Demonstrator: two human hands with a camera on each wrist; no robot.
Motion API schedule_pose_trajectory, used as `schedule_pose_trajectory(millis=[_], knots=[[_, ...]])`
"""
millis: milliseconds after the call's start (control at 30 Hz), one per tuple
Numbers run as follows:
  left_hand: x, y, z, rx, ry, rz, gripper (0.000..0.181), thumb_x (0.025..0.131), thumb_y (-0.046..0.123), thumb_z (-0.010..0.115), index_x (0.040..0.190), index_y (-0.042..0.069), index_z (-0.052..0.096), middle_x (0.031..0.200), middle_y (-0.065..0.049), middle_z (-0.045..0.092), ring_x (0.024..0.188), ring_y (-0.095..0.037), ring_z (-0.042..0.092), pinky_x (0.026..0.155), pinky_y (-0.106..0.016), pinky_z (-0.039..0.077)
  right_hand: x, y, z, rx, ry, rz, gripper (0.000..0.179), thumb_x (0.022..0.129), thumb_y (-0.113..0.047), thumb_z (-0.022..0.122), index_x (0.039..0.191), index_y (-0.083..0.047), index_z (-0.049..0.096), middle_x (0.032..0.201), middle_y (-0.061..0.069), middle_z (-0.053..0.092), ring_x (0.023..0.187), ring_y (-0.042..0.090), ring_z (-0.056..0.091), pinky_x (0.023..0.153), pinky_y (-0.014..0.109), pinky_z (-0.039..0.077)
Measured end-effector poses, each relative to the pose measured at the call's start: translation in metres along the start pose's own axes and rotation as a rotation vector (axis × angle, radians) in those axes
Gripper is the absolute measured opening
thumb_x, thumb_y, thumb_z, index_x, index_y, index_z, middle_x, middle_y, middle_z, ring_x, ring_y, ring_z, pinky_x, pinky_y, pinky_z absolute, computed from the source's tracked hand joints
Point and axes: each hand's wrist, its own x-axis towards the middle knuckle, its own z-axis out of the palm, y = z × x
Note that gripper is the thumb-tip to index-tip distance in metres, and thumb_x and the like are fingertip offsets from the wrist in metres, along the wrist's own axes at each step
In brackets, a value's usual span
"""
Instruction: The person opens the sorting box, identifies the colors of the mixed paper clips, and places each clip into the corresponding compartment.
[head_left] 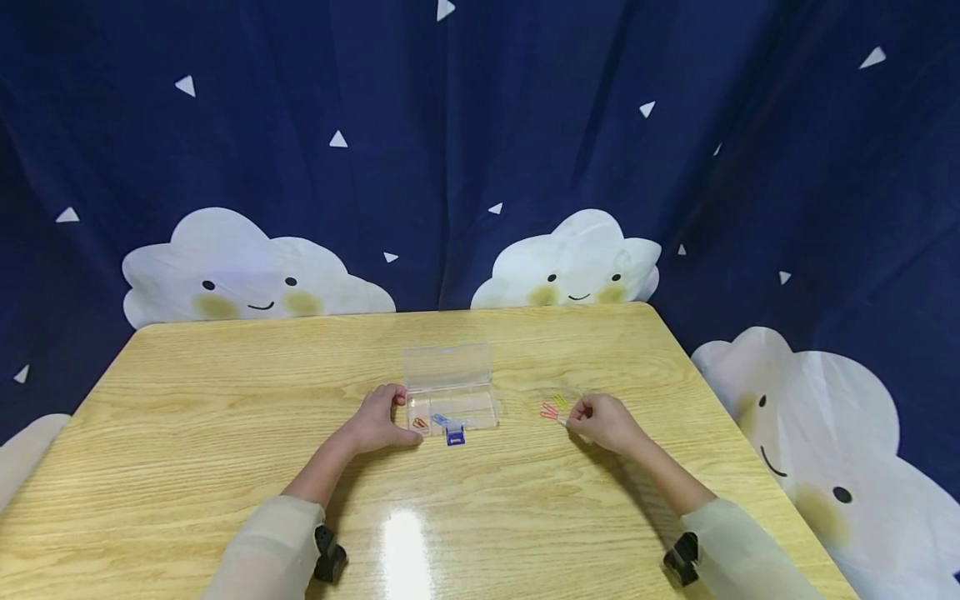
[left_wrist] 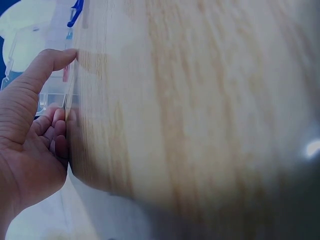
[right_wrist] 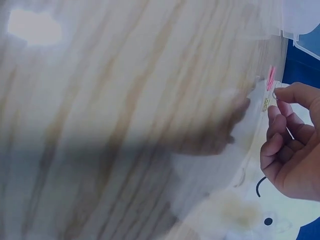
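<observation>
A clear plastic compartment box (head_left: pixel 472 406) lies on the table with its lid (head_left: pixel 447 367) raised at the back and a blue latch (head_left: pixel 455 436) at the front. My left hand (head_left: pixel 377 421) grips its left end, thumb at the front corner, fingers at the far side. Red paper clips (head_left: pixel 420 423) lie in the leftmost compartment, blue paper clips (head_left: pixel 440 418) in the one beside it. Right of the box, my right hand (head_left: pixel 607 423) pinches a small white paper clip (right_wrist: pixel 274 94) between thumb and forefinger. Pink-red paper clips (head_left: pixel 550 411) and yellow paper clips (head_left: pixel 559 401) lie by its fingertips.
The wooden table (head_left: pixel 225 417) ends at a dark blue curtain (head_left: pixel 450 150) with cloud prints, behind and to the right. Black wrist cameras sit on both sleeves. Light glares off the tabletop near the front.
</observation>
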Motion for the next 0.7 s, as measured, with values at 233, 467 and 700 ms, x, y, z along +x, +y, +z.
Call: schedule_pose_trajectory(millis=[233, 467, 700], knots=[[0.000, -0.001, 0.001, 0.001, 0.006, 0.007, 0.066, 0.062, 0.025, 0.083, 0.111, 0.002, 0.046, 0.105, -0.010, 0.047, 0.093, -0.022, 0.038, 0.078, -0.031, 0.036, 0.004, -0.009, 0.001, -0.008, -0.004, -0.026, 0.010, 0.084, -0.017, 0.065, 0.077, -0.009, 0.064, 0.066, 0.000, 0.056, 0.056, 0.011, 0.046, 0.056, 0.027, 0.039], [0.000, -0.001, 0.001, 0.003, 0.011, 0.011, 0.065, 0.062, 0.024, 0.082, 0.111, 0.002, 0.046, 0.104, -0.009, 0.047, 0.091, -0.021, 0.039, 0.077, -0.030, 0.035, 0.011, -0.018, 0.003, -0.016, -0.008, -0.035, 0.011, 0.084, -0.019, 0.064, 0.076, -0.011, 0.063, 0.066, -0.001, 0.057, 0.057, 0.011, 0.046, 0.058, 0.026, 0.039], [0.000, 0.000, 0.000, 0.001, 0.006, 0.004, 0.065, 0.062, 0.025, 0.083, 0.111, 0.002, 0.046, 0.105, -0.009, 0.047, 0.092, -0.021, 0.039, 0.077, -0.030, 0.036, 0.016, -0.027, 0.005, 0.009, -0.006, -0.053, 0.012, 0.083, -0.018, 0.065, 0.075, -0.010, 0.063, 0.066, 0.000, 0.057, 0.058, 0.012, 0.046, 0.058, 0.027, 0.039]])
